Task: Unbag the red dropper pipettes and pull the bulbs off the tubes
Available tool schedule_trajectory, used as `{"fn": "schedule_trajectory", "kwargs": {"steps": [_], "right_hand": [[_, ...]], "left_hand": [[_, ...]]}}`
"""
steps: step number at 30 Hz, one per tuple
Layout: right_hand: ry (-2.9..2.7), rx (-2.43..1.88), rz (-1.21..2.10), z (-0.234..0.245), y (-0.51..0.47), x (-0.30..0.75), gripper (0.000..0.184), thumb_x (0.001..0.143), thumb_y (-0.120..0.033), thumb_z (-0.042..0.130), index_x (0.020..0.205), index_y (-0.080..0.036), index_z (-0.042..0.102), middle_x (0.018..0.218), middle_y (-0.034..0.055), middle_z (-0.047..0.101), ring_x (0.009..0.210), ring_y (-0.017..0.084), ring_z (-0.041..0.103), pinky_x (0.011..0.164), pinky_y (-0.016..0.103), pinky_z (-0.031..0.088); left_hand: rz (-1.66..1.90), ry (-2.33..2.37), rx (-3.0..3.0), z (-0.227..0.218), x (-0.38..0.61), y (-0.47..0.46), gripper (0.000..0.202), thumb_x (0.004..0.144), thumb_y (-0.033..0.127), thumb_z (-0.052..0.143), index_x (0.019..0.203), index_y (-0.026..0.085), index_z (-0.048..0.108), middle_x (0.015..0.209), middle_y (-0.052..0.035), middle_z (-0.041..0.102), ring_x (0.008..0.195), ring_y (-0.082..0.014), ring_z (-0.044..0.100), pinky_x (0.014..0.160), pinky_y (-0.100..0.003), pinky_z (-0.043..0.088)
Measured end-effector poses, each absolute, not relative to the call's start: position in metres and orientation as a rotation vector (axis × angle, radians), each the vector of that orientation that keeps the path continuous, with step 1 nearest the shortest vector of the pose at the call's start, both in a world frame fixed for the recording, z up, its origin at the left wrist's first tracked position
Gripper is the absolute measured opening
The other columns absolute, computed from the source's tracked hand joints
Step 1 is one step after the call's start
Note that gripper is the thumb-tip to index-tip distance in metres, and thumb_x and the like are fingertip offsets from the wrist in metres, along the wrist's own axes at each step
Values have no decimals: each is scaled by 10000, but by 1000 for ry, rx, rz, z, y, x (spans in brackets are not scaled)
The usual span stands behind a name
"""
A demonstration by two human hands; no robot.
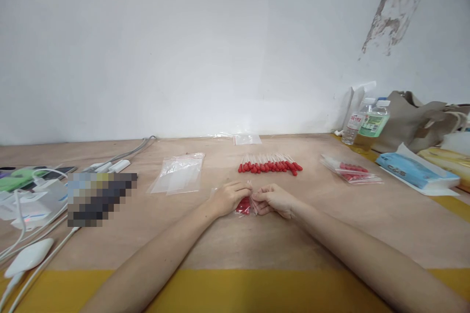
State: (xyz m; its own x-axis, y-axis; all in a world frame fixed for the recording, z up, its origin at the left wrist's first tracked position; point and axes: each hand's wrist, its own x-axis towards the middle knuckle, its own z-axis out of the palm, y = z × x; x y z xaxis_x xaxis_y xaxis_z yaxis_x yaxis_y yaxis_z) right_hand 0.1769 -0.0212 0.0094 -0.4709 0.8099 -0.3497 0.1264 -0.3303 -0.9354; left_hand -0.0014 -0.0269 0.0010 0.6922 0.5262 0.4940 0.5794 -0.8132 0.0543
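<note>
A small clear zip bag [243, 207] with red-tipped pieces inside lies low on the table between my hands. My left hand [229, 198] is closed over its left and upper part, fingers pressed together on the plastic. From the other side, my right hand [273, 200] pinches the bag's right edge. Just beyond my hands, a row of red-tipped sticks [270, 164] lies with pale shafts pointing toward the wall. To the left rests a pile of flat clear zip bags [179, 174]. Over on the right are filled bags [350, 171] with red tips showing through.
White chargers and cables [40, 203] crowd the left side, with a pixelated patch beside them. A blue tissue pack [414, 171], two bottles [371, 124] and a grey-beige bag [414, 122] stand at the right. Another clear bag [247, 140] lies by the wall.
</note>
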Motion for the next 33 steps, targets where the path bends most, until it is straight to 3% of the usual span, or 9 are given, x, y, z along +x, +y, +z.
{"fn": "schedule_trajectory", "kwargs": {"steps": [4, 8, 12, 16, 26, 30, 33], "right_hand": [[-1643, -1022, 1592, -3, -23, 179, 139, 737, -253, 564, 839, -171, 518, 611, -25, 588, 528, 92, 569, 473, 200, 467], [-2104, -689, 917, -17, -18, 187, 237, 785, -246, 492, 1000, -179, 564, 851, 43, 626, 714, 125, 579, 634, 258, 471], [-2331, -533, 53, -20, -10, 190, 204, 824, -206, 456, 947, -212, 618, 837, 48, 638, 746, 135, 546, 707, 289, 392], [-2343, -414, -418, -19, -7, 188, 220, 846, -147, 408, 846, -222, 614, 742, 20, 624, 740, 129, 507, 732, 313, 322], [-2493, -284, -587, -7, -7, 188, 266, 877, -108, 328, 783, -195, 561, 785, 6, 595, 891, 134, 466, 875, 341, 284], [-2568, -291, -467, -3, -7, 196, 221, 841, -84, 368, 853, -180, 566, 965, 29, 605, 973, 153, 448, 896, 357, 282], [-2622, -373, -222, 2, -13, 200, 142, 813, -144, 434, 833, -175, 570, 927, 40, 617, 963, 168, 463, 858, 355, 312]], "left_hand": [[-757, -963, -2776, 2, -4, -29, 287, 884, 158, 310, 909, 191, 594, 1012, -48, 626, 962, -145, 564, 846, -279, 437], [-798, -1032, -2756, -1, -10, -30, 253, 877, 152, 330, 913, 187, 579, 1020, -51, 616, 954, -151, 557, 842, -286, 437], [-837, -1073, -2776, -2, -11, -29, 238, 879, 180, 343, 902, 198, 579, 1003, -49, 620, 938, -149, 558, 839, -292, 442], [-838, -1082, -2793, -1, -10, -30, 252, 867, 165, 333, 882, 204, 582, 992, -50, 622, 946, -150, 556, 849, -305, 440], [-647, -903, -2824, 6, -11, -33, 280, 856, 115, 304, 830, 181, 576, 1008, -65, 610, 986, -155, 547, 870, -290, 424], [-748, -1011, -2818, 8, -22, -32, 291, 865, 112, 291, 929, 193, 563, 1043, -53, 602, 981, -142, 551, 842, -268, 437], [-899, -1120, -2803, 6, -28, -31, 294, 878, 139, 289, 1015, 211, 539, 1116, -42, 577, 996, -134, 552, 848, -257, 437]]}}
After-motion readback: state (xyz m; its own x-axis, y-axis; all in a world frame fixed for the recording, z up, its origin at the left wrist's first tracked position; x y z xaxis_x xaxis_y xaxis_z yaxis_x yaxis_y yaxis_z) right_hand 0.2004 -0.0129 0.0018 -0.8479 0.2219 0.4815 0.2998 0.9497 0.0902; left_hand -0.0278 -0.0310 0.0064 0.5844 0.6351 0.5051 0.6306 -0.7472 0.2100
